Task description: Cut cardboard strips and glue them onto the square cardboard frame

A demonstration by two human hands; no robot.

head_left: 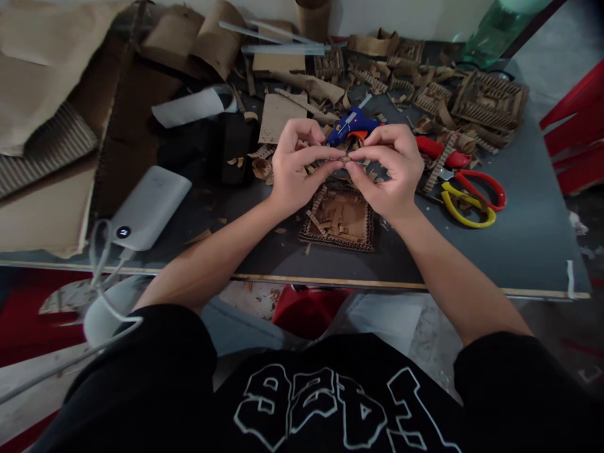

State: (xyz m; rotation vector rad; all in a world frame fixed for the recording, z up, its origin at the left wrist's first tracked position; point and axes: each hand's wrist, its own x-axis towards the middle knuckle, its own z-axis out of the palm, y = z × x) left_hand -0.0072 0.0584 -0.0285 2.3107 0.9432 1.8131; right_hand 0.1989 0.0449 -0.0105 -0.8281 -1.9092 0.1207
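My left hand [302, 160] and my right hand [389, 163] meet fingertip to fingertip above the dark table. Between their pinched thumbs and forefingers is a small brown cardboard strip [348, 159], mostly covered by the fingers. Just below them lies a square corrugated cardboard tray [362, 242] with loose cardboard bits inside it. Behind the hands rests a blue glue gun [352, 123] with an orange trigger. To the right of my right hand are scissors [472, 211] with one red and one yellow handle loop.
A white power bank [148, 207] with a cable stands left, near large cardboard sheets [47, 207]. Cardboard scraps, glue sticks [283, 48] and a corrugated square piece [491, 104] crowd the back. A green bottle [497, 34] stands back right. The table's front edge [330, 280] runs before me.
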